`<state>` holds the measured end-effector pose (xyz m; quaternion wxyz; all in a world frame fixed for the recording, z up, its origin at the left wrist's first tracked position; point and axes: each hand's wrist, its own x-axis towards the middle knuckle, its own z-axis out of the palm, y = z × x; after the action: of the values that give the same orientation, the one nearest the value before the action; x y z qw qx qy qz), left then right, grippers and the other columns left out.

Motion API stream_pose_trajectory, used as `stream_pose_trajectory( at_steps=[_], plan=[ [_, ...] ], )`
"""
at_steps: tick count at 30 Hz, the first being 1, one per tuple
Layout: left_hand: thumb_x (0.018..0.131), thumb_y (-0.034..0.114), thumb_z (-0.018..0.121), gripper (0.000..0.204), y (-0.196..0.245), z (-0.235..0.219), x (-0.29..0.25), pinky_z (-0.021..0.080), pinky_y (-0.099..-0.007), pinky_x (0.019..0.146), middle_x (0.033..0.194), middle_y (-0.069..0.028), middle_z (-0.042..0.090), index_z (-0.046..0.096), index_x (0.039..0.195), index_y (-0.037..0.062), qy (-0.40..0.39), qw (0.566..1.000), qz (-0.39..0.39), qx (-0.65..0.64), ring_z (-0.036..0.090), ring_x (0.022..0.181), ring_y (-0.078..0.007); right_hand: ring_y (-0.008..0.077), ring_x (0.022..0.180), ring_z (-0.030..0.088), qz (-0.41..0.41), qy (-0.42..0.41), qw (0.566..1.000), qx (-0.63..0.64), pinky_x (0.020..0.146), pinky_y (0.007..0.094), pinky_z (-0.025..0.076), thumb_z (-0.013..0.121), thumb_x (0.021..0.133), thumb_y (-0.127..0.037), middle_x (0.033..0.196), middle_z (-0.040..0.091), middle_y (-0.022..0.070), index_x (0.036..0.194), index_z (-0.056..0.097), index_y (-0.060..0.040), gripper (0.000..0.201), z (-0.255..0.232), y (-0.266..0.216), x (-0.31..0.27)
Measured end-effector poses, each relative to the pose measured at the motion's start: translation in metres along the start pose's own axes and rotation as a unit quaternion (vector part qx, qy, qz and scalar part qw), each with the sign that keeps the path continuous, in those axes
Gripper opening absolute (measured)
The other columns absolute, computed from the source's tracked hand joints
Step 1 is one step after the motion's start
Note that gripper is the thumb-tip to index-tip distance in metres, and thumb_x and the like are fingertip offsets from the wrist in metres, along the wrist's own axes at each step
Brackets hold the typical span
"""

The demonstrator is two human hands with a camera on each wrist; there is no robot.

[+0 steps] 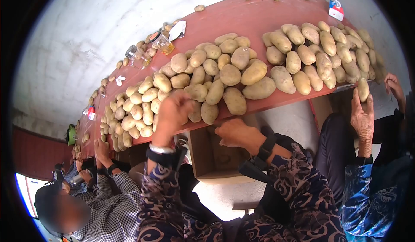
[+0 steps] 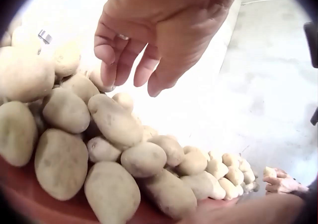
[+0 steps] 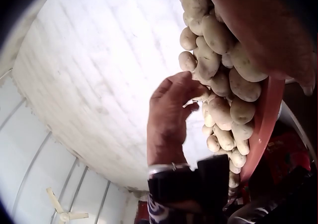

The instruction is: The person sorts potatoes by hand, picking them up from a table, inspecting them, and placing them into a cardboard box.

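Many potatoes (image 1: pixel 230 74) lie heaped along the red table (image 1: pixel 212 23), some close to its near edge. Over the front of the heap is the left hand (image 1: pixel 173 112). In the left wrist view that hand (image 2: pixel 159 40) hangs above the potatoes (image 2: pixel 62 164) with its fingers loosely bent and nothing in them. The right hand (image 1: pixel 240 134) is just off the table's near edge, fingers bent, with no potato visible in it. Blurred and close in the right wrist view, the right hand (image 3: pixel 263 32) hides part of the potatoes (image 3: pixel 218 35); its fingers are mostly out of sight.
Glass jars (image 1: pixel 162 43) and a tissue box (image 1: pixel 336 10) stand toward the table's far side. An open cardboard box (image 1: pixel 207 155) sits below the near edge. On the right another person's hand (image 1: pixel 362 116) holds a potato (image 1: pixel 363 89); more people sit on the left.
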<state>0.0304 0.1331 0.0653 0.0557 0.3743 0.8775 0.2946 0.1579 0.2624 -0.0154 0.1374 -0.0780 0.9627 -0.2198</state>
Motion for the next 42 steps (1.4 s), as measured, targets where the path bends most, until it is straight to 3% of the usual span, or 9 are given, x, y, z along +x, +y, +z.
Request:
stream_pose_trajectory(
  at_steps=[1, 3, 6, 16, 25, 28, 31, 34, 42],
  plan=[
    [0.072, 0.01, 0.064, 0.02, 0.0, -0.004, 0.016, 0.044, -0.025, 0.061, 0.073, -0.0051, 0.056, 0.058, 0.089, 0.001, 0.051, 0.999, 0.009, 0.003, 0.052, 0.067, -0.0118, 0.0273, 0.087, 0.06, 0.001, 0.0, 1.0, 0.0, 0.072, 0.0379, 0.049, 0.065, 0.07, -0.028, 0.087, 0.063, 0.0126, 0.088, 0.064, -0.006, 0.028, 0.001, 0.0, 0.001],
    [0.069, 0.021, 0.067, 0.028, 0.007, -0.015, 0.046, 0.045, -0.0356, 0.07, 0.086, -0.0146, 0.058, 0.059, 0.09, 0.0048, 0.131, 0.983, 0.081, 0.099, 0.057, 0.078, -0.028, 0.0275, 0.086, 0.061, -0.003, 0.005, 1.0, -0.005, 0.072, 0.038, 0.049, 0.065, 0.07, -0.028, 0.087, 0.063, 0.0121, 0.088, 0.064, -0.0061, 0.028, 0.003, 0.0, 0.003],
    [0.069, 0.02, 0.068, 0.033, 0.015, -0.015, 0.081, 0.044, -0.0331, 0.077, 0.098, -0.0151, 0.056, 0.059, 0.097, 0.0037, 0.154, 0.965, 0.109, 0.181, 0.055, 0.089, -0.0269, 0.0272, 0.085, 0.061, 0.001, -0.005, 1.0, -0.004, 0.072, 0.038, 0.049, 0.065, 0.071, -0.028, 0.087, 0.063, 0.0122, 0.088, 0.064, -0.0062, 0.028, 0.002, -0.001, 0.003],
    [0.065, 0.055, 0.064, 0.064, 0.032, 0.014, 0.119, 0.042, -0.0444, 0.081, 0.116, -0.0147, 0.046, 0.055, 0.114, 0.0148, 0.025, 0.914, -0.065, 0.399, 0.05, 0.102, -0.0334, 0.0264, 0.084, 0.061, -0.008, 0.009, 1.0, 0.011, 0.071, 0.0376, 0.049, 0.064, 0.071, -0.027, 0.087, 0.063, 0.0122, 0.088, 0.064, -0.0071, 0.026, 0.011, 0.006, 0.005],
    [0.066, 0.044, 0.065, 0.048, 0.013, 0.006, 0.118, 0.044, -0.0395, 0.079, 0.11, -0.0173, 0.049, 0.063, 0.097, 0.0083, 0.077, 0.952, -0.071, 0.289, 0.052, 0.097, -0.0321, 0.0269, 0.085, 0.061, -0.007, 0.021, 1.0, 0.007, 0.072, 0.0378, 0.049, 0.065, 0.071, -0.026, 0.087, 0.063, 0.012, 0.089, 0.064, -0.0071, 0.026, 0.013, 0.005, 0.006],
    [0.066, 0.04, 0.064, 0.041, 0.004, -0.001, 0.116, 0.046, -0.0362, 0.072, 0.095, -0.0131, 0.056, 0.064, 0.095, 0.0105, 0.142, 0.964, -0.002, 0.226, 0.057, 0.084, -0.0284, 0.027, 0.085, 0.061, -0.008, 0.023, 1.0, 0.008, 0.073, 0.0378, 0.049, 0.065, 0.071, -0.026, 0.087, 0.063, 0.012, 0.088, 0.064, -0.0066, 0.026, 0.014, 0.006, 0.007],
    [0.068, 0.034, 0.066, 0.041, 0.02, -0.022, 0.093, 0.045, -0.0272, 0.061, 0.078, -0.0066, 0.062, 0.063, 0.094, 0.0021, 0.061, 0.99, -0.1, -0.075, 0.057, 0.064, -0.0151, 0.027, 0.087, 0.06, -0.009, 0.022, 1.0, -0.005, 0.073, 0.0382, 0.048, 0.064, 0.071, -0.025, 0.089, 0.063, 0.0122, 0.088, 0.063, -0.0059, 0.026, 0.007, 0.003, 0.005],
    [0.069, 0.031, 0.066, 0.04, 0.019, -0.038, 0.052, 0.045, -0.0253, 0.063, 0.085, -0.0056, 0.061, 0.062, 0.095, 0.0011, 0.013, 0.955, -0.164, -0.247, 0.057, 0.073, -0.0126, 0.0279, 0.085, 0.061, -0.01, 0.016, 1.0, 0.012, 0.073, 0.0387, 0.048, 0.063, 0.072, -0.025, 0.087, 0.063, 0.0124, 0.09, 0.062, -0.0057, 0.027, -0.003, 0.001, 0.002],
    [0.07, 0.019, 0.066, 0.037, -0.004, -0.025, -0.073, 0.042, -0.0211, 0.068, 0.085, -0.0024, 0.059, 0.058, 0.101, 0.0001, -0.107, 0.911, -0.24, -0.318, 0.053, 0.074, -0.0093, 0.0314, 0.082, 0.058, -0.032, 0.127, 0.984, 0.121, 0.072, 0.0418, 0.045, 0.062, 0.072, -0.019, 0.086, 0.06, 0.0161, 0.096, 0.055, -0.0027, 0.03, -0.013, -0.008, 0.001]
  ],
)
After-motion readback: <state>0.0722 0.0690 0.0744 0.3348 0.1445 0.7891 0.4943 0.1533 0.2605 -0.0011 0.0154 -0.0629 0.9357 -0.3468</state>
